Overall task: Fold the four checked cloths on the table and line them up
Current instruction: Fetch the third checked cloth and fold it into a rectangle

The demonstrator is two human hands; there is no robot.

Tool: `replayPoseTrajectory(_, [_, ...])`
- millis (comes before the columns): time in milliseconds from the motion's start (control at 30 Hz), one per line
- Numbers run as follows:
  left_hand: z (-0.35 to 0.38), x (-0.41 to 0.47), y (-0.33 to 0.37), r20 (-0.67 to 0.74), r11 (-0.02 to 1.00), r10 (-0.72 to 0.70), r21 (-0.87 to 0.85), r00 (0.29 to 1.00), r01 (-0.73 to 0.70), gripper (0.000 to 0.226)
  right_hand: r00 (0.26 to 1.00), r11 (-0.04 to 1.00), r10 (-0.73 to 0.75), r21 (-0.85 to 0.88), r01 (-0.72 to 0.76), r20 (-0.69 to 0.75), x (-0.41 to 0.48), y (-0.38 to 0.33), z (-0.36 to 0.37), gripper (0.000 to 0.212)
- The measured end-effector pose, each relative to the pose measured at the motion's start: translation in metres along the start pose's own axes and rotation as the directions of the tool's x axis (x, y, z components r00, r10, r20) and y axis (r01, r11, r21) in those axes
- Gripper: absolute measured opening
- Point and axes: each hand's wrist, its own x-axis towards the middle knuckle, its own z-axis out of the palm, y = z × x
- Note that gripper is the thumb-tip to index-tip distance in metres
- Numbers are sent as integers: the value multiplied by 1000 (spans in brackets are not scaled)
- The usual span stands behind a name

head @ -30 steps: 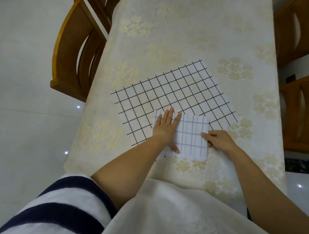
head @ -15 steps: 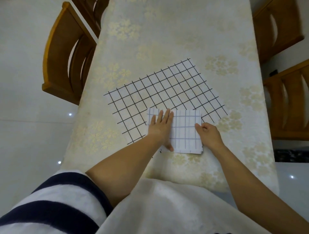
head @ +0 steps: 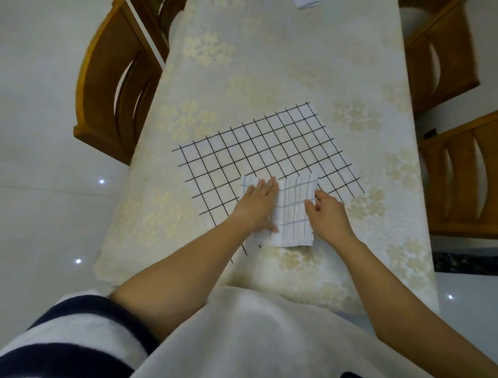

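Observation:
A small folded checked cloth (head: pixel 293 213) with faint blue-grey lines lies near the table's front edge. It overlaps the near corner of a large spread-out cloth (head: pixel 258 151) with a bold black grid. My left hand (head: pixel 256 207) presses flat on the folded cloth's left half, fingers straight and pointing away from me. My right hand (head: pixel 327 215) is at the cloth's right edge, thumb and curled fingers pinching it. A corner of another pale folded cloth (head: pixel 305 3) shows at the far end of the table.
The table (head: pixel 269 67) wears a cream cloth with a pale flower pattern. A wooden chair (head: pixel 113 89) stands at its left side, and two wooden chairs (head: pixel 442 54) (head: pixel 463 178) at its right. White tiled floor lies to the left.
My right hand has crept a little inward over the folded cloth's right edge, and the cloth there looks slightly rumpled. My left hand stays flat on it.

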Motion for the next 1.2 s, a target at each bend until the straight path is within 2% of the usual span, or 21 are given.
replayPoseTrajectory(33, [-1,-4,-7,-5,998,0,-57,1000,0,118,1000,1000,-15,-9,15,-11,1,-5,0,23])
replayPoseTrajectory(100, [-1,-11,-20,-10,981,-29,-191,1000,26,98,999,1000,-32,-2,32,-10,2,-18,3,10])
replayPoseTrajectory(167, [0,-16,-32,-76,936,-72,-350,994,41,79,998,998,-57,-23,57,2,4,-37,12,27])
replayPoseTrajectory(233, [-2,-21,-40,-162,877,-130,-479,978,37,61,993,996,-86,-13,87,83,3,-59,26,40])
replayPoseTrajectory(333, [-7,-28,-45,-274,727,-288,-686,918,23,43,965,987,-91,154,54,245,1,-81,44,48])
replayPoseTrajectory(400, [-7,-30,-49,-339,691,-406,-721,849,42,42,976,977,-59,214,12,211,3,-78,50,42])
replayPoseTrajectory(467, [-3,-32,-51,-438,786,-398,-617,806,53,44,992,977,15,211,-40,122,5,-64,50,39])
replayPoseTrajectory(533, [0,-31,-48,-518,907,-203,-419,831,-39,44,993,980,104,162,-111,53,6,-45,47,35])
replayPoseTrajectory(600, [6,-24,-40,-457,964,28,-222,889,-144,41,981,977,191,91,-192,19,5,-28,45,32])
replayPoseTrajectory(667, [13,-15,-32,-344,979,126,-108,931,-172,43,964,963,265,44,-266,39,6,-17,47,31])
replayPoseTrajectory(733, [17,-7,-32,-278,992,102,-44,955,-119,53,948,952,305,9,-307,94,9,-10,53,26])
replayPoseTrajectory(833, [16,4,-39,-280,997,75,11,957,-75,59,947,954,298,-1,-301,121,14,-4,65,24])
replayPoseTrajectory(967, [6,13,-44,-283,996,77,-10,956,-84,55,960,965,258,17,-261,109,13,-8,69,26])
replayPoseTrajectory(1200, [-19,39,-34,-253,984,113,163,961,-73,65,946,952,302,15,-305,119,16,-14,70,30])
